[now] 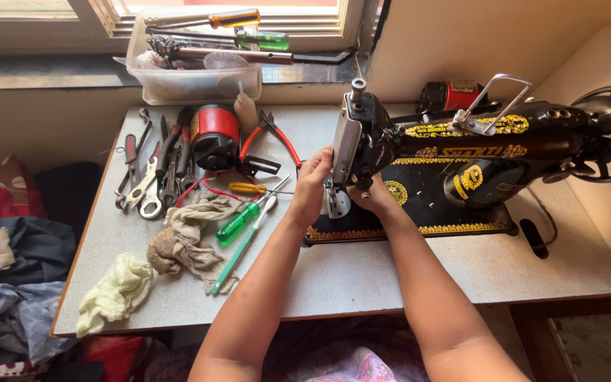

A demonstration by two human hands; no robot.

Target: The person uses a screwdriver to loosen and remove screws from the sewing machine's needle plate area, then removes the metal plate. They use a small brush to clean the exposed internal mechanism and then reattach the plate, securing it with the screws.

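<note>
A black sewing machine (475,152) with gold ornament stands on a speckled grey table (362,276). My left hand (311,185) grips the metal face plate at the machine's head end, fingers curled around its edge. My right hand (375,201) reaches under the head by the needle area; its fingers are hidden behind the plate, so what they touch cannot be seen. A green-handled screwdriver (237,223) and a green toothbrush (242,244) lie just left of my left hand.
Several pliers and spanners (155,170) lie at the table's left, next to a red and black motor (215,134), red-handled pliers (271,136), a brown rag (185,240) and a yellow cloth (116,291). A clear tub (192,83) with screwdrivers sits on the windowsill. Clothes pile at far left.
</note>
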